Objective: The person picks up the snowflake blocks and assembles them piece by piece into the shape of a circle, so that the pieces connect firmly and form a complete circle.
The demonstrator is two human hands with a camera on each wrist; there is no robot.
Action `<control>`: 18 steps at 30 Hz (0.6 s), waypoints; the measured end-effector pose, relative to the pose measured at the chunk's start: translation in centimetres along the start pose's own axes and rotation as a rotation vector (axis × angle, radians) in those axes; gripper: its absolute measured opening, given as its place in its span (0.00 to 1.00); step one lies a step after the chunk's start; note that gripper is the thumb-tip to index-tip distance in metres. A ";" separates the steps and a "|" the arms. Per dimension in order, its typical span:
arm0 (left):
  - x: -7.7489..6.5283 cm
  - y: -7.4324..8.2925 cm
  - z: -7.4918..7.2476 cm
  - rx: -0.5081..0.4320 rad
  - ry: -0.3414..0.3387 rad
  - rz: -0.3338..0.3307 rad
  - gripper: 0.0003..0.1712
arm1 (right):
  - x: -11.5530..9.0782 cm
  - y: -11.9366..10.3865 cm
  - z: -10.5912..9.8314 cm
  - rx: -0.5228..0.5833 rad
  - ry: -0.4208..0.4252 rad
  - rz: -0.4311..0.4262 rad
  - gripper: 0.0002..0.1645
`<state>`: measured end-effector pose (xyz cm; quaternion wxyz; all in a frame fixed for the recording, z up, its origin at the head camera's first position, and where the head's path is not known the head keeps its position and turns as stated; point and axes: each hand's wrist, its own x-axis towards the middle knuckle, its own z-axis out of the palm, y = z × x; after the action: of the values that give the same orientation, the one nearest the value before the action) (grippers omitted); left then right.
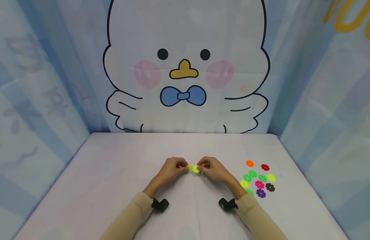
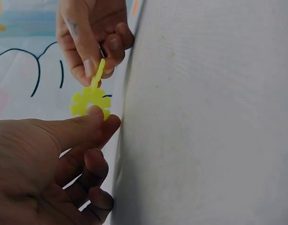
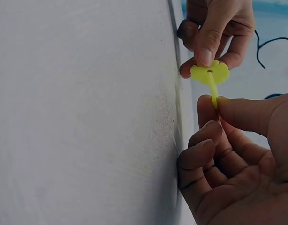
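Observation:
Above the middle of the table, the left hand [image 1: 172, 169] pinches a yellow flower-shaped plastic disc [image 2: 82, 99] between thumb and index finger. The right hand [image 1: 214, 169] pinches a second yellow flower-shaped disc [image 3: 213, 88] by its edge. These two discs meet edge to edge, roughly at right angles; how deep their slots sit in each other is hard to tell. In both wrist views the thumbs lie on the discs and the other fingers curl loosely beneath.
Several loose flower-shaped discs lie at the table's right, among them an orange disc [image 1: 249, 163], a red disc [image 1: 265, 167], a brown disc [image 1: 270, 187] and a purple disc [image 1: 261, 193]. Behind the white table [image 1: 112, 186] hangs a printed curtain [image 1: 185, 33].

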<state>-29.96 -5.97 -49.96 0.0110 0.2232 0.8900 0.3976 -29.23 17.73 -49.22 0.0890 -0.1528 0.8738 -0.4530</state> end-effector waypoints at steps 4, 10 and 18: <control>-0.1 -0.1 0.4 0.009 0.017 0.011 0.02 | 0.0 0.3 0.2 0.097 -0.043 0.007 0.08; -0.2 -0.3 0.5 -0.011 0.039 -0.001 0.02 | 0.0 0.4 0.5 0.266 -0.092 0.041 0.11; -0.1 -0.5 0.5 -0.065 0.058 -0.006 0.03 | -0.1 0.5 0.6 0.319 -0.080 0.052 0.10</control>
<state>-29.93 -5.99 -50.63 -0.0065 0.2083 0.8771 0.4327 -29.05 17.61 -49.98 0.1587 -0.1322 0.7900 -0.5772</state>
